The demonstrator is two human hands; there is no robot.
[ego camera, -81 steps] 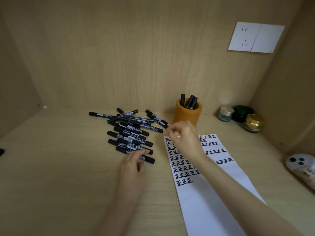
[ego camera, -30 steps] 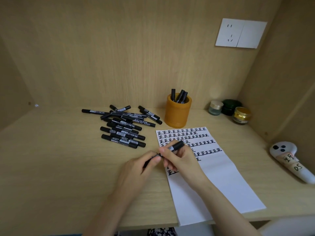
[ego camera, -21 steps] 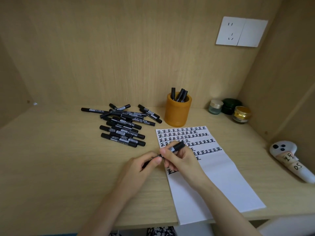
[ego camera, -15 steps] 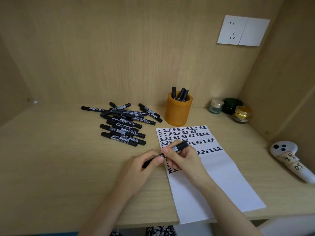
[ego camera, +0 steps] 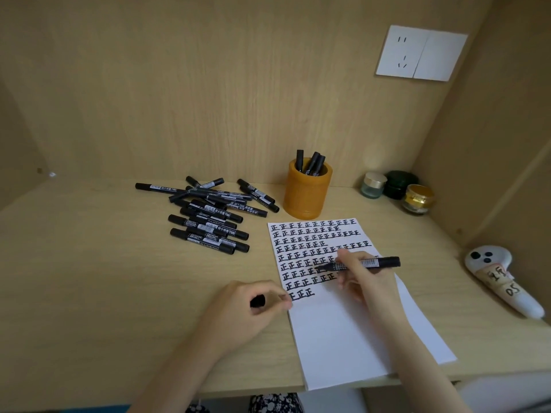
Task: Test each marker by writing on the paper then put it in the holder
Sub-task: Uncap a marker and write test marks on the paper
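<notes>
head view: right hand [ego camera: 362, 278] centre-right of frame, fingers curled round an uncapped marker [ego camera: 386, 262] above the paper [ego camera: 343, 338]. left hand [ego camera: 247, 308] lower centre, on the desk [ego camera: 89, 278] just left of the sheet, pinching the black cap [ego camera: 258, 301]. hands apart. orange holder [ego camera: 307, 195] upper centre behind the paper, a few markers standing in it. loose marker pile [ego camera: 208, 222] left of holder. jars [ego camera: 372, 185] and white controller [ego camera: 501, 281] at right. fingers hide the marker's middle. marker lies near horizontal across frame, tip pointing left over the written rows, tail right.
</notes>
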